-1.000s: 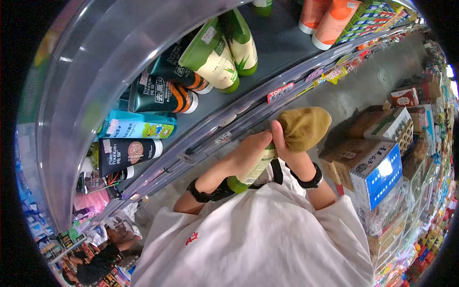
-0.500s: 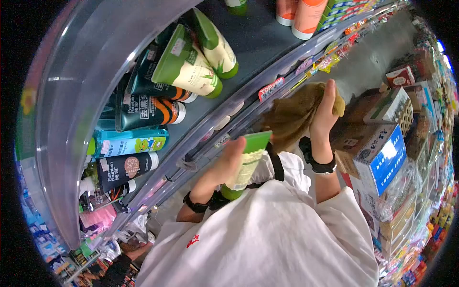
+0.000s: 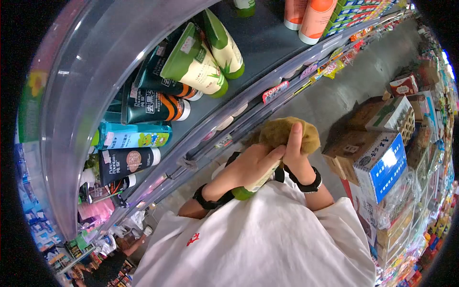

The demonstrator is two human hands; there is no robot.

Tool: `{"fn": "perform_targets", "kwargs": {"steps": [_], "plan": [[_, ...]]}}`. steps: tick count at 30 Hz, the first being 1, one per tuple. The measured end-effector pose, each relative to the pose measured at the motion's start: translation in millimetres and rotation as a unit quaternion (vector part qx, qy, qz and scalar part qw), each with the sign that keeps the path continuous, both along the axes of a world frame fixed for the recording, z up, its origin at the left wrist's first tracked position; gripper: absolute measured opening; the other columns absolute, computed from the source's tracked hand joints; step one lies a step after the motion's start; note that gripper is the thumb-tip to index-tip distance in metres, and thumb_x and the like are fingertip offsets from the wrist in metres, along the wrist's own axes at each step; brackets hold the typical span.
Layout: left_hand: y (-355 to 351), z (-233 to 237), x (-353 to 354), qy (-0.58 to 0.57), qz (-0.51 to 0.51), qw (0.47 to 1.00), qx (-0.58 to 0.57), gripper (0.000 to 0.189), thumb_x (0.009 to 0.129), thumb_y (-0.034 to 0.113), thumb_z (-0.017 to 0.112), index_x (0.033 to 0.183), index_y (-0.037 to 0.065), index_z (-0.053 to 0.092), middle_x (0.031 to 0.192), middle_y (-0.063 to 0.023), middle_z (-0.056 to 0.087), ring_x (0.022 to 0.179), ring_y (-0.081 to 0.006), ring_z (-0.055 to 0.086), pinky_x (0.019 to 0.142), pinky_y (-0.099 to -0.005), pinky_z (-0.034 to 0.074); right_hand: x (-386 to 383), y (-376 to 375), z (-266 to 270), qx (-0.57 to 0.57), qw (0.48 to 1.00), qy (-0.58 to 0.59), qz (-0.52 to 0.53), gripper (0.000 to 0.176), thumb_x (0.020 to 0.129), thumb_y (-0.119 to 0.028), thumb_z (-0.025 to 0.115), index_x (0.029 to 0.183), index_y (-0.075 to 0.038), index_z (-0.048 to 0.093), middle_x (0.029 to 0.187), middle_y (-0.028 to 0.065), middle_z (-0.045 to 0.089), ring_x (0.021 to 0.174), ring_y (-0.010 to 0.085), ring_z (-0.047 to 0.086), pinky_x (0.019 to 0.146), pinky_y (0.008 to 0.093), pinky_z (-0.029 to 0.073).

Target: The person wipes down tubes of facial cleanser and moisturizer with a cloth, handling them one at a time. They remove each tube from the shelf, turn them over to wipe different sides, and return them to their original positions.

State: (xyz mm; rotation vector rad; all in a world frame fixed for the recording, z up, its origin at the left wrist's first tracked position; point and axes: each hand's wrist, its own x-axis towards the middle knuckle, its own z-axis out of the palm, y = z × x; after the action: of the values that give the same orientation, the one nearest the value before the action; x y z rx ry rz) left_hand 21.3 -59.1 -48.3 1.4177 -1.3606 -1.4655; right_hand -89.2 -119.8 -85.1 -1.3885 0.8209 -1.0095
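Observation:
My left hand (image 3: 244, 168) is wrapped round a cream tube with a green cap (image 3: 243, 193), cap end down toward the white shirt. The tube's upper end is hidden by the fingers and the cloth. In my right hand (image 3: 299, 157) is a bunched brown cloth (image 3: 282, 134), thumb on top of it. Both hands touch in front of the chest, the cloth against the tube's upper end. To the upper left, similar green and cream tubes (image 3: 198, 67) lean on the shelf (image 3: 260, 45) beside dark tubes (image 3: 155, 106).
A blue bottle (image 3: 136, 136) and a dark tube (image 3: 128, 165) lie at the shelf's left. Orange tubes (image 3: 318, 19) stand near a woven basket (image 3: 356, 16). Clear plastic edging (image 3: 217, 117) borders the shelf. Cardboard boxes (image 3: 377, 162) are at right. Another person's arm (image 3: 136, 246) shows lower left.
The cloth and my right hand have moved down and left to meet the tube. My left hand has shifted right and now covers the tube's green upper end.

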Motion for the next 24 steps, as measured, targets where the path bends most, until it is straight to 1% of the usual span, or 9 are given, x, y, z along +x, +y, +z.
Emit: {"fn": "perform_targets", "kwargs": {"steps": [4,7,12,14,16,18,19,22,24], "plan": [[6.9,3.1,1.5,-0.115,-0.066,0.991,-0.003,0.054,0.086,0.045,0.031,0.097,-0.005,0.050,0.084,-0.0195,0.056,0.079,-0.0283,0.054,0.069,-0.0335,0.039,3.0,-40.8,2.8,0.027,0.969,-0.073,-0.235,0.025,0.084,-0.027,0.046,0.083,-0.003,0.054,0.072,0.0026,0.056,0.068,0.0096,0.054,0.063,0.0236,0.044],[14.6,-1.3,5.1,0.052,0.043,0.989,-0.130,0.069,0.083,0.056,0.024,0.113,-0.003,0.043,0.113,-0.0174,0.045,0.089,-0.0218,0.049,0.078,-0.0291,0.037,-11.7,-61.3,12.1,0.222,0.931,-0.172,-0.236,0.026,0.083,-0.029,0.047,0.085,-0.003,0.053,0.075,0.0039,0.056,0.071,0.0130,0.055,0.066,0.0262,0.045],[5.3,19.8,17.9,0.313,0.179,0.917,-0.170,0.096,0.069,0.075,0.014,0.120,-0.004,0.034,0.118,-0.0129,0.040,0.086,-0.0132,0.044,0.072,-0.0250,0.036,-21.8,-45.5,15.3,0.187,0.925,-0.232,-0.236,0.036,0.084,-0.030,0.040,0.100,0.000,0.049,0.097,0.0090,0.052,0.090,0.0182,0.052,0.079,0.0328,0.042],[-3.1,25.0,17.9,0.315,0.206,0.910,-0.175,0.103,0.064,0.079,0.013,0.119,-0.004,0.035,0.116,-0.0152,0.041,0.084,-0.0129,0.044,0.070,-0.0238,0.036,-29.1,-25.1,22.5,0.045,0.969,-0.215,-0.117,0.041,0.083,-0.030,0.038,0.108,0.001,0.044,0.105,0.0112,0.049,0.096,0.0212,0.049,0.084,0.0348,0.039],[-9.5,30.4,15.1,0.276,0.267,0.912,-0.144,0.114,0.055,0.085,0.009,0.117,-0.008,0.033,0.079,-0.0069,0.048,0.062,-0.0131,0.046,0.054,-0.0232,0.039,-31.9,-2.9,32.1,0.062,0.970,-0.236,0.016,0.054,0.080,-0.039,0.042,0.114,0.003,0.039,0.110,0.0128,0.047,0.102,0.0236,0.046,0.088,0.0350,0.035],[-11.9,34.3,4.9,0.271,0.272,0.915,-0.125,0.114,0.055,0.085,0.009,0.119,-0.007,0.032,0.092,-0.0122,0.051,0.075,-0.0182,0.050,0.066,-0.0273,0.042,-25.6,-19.5,22.3,-0.277,0.936,-0.090,0.199,0.060,0.075,-0.047,0.049,0.112,0.001,0.042,0.107,0.0148,0.048,0.101,0.0285,0.046,0.089,0.0384,0.032],[-18.0,41.4,-8.8,0.265,0.357,0.884,-0.145,0.112,0.057,0.083,0.009,0.119,-0.007,0.031,0.100,-0.0150,0.049,0.085,-0.0213,0.049,0.074,-0.0305,0.040,-31.7,2.1,35.4,-0.232,0.930,0.009,0.284,0.054,0.076,-0.038,0.051,0.116,-0.003,0.041,0.122,0.0152,0.038,0.115,0.0361,0.030,0.095,0.0450,0.019],[-22.4,43.8,-14.9,0.253,0.439,0.838,-0.204,0.106,0.062,0.079,0.007,0.117,-0.006,0.037,0.088,-0.0115,0.048,0.082,-0.0195,0.044,0.078,-0.0293,0.034,-14.0,26.8,27.6,-0.313,0.916,0.068,0.241,0.060,0.071,-0.038,0.059,0.117,-0.005,0.041,0.123,0.0153,0.037,0.116,0.0338,0.029,0.096,0.0438,0.019],[-25.3,42.7,-2.7,0.344,0.296,0.782,-0.427,0.103,0.062,0.080,0.012,0.115,-0.005,0.040,0.091,-0.0134,0.049,0.083,-0.0214,0.046,0.077,-0.0307,0.035,-12.2,27.2,21.2,-0.388,0.888,0.026,0.244,0.059,0.071,-0.038,0.059,0.116,-0.005,0.042,0.123,0.0162,0.036,0.116,0.0337,0.030,0.095,0.0418,0.022]]}}
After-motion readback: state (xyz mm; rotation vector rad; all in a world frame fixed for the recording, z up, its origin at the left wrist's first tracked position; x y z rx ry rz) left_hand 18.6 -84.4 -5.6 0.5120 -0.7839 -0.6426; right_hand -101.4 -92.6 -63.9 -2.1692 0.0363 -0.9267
